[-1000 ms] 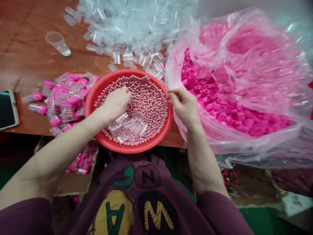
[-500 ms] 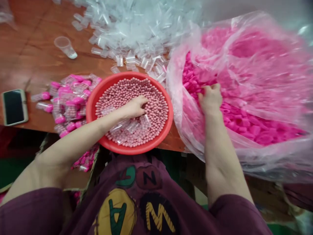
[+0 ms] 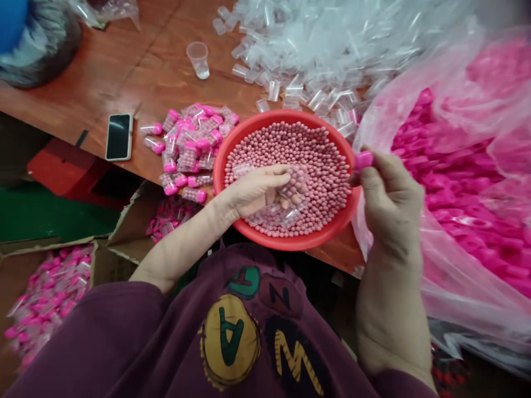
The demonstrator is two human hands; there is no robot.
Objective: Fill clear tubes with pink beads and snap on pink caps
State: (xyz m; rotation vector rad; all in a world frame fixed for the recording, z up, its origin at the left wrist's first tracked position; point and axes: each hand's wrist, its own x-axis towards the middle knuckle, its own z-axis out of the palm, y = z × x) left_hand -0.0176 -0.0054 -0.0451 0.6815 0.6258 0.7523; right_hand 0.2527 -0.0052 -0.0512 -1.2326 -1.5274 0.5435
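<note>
Above the red basin [image 3: 286,242] of pink beads [image 3: 265,146], my left hand [image 3: 263,190] is closed around a small clear bottle [image 3: 295,179] with pink beads inside. More clear bottles [image 3: 290,216] lie on the beads just below that hand. At the basin's right rim, my right hand [image 3: 392,190] pinches a bright pink cap [image 3: 363,160] between thumb and fingers. Right of it, a clear plastic bag [image 3: 373,124] holds a heap of pink caps [image 3: 452,193].
Capped bottles of beads [image 3: 193,138] are piled left of the basin, near a phone [image 3: 119,137] and a plastic cup [image 3: 198,59]. Loose clear bottles [image 3: 298,38] spread behind. Below the table's left edge, cardboard boxes [image 3: 120,232] hold more filled bottles [image 3: 53,293].
My right hand has come out of the bag with a pink cap, towards the basin. My left hand has lifted a bead-filled bottle from the beads. The view has swung left.
</note>
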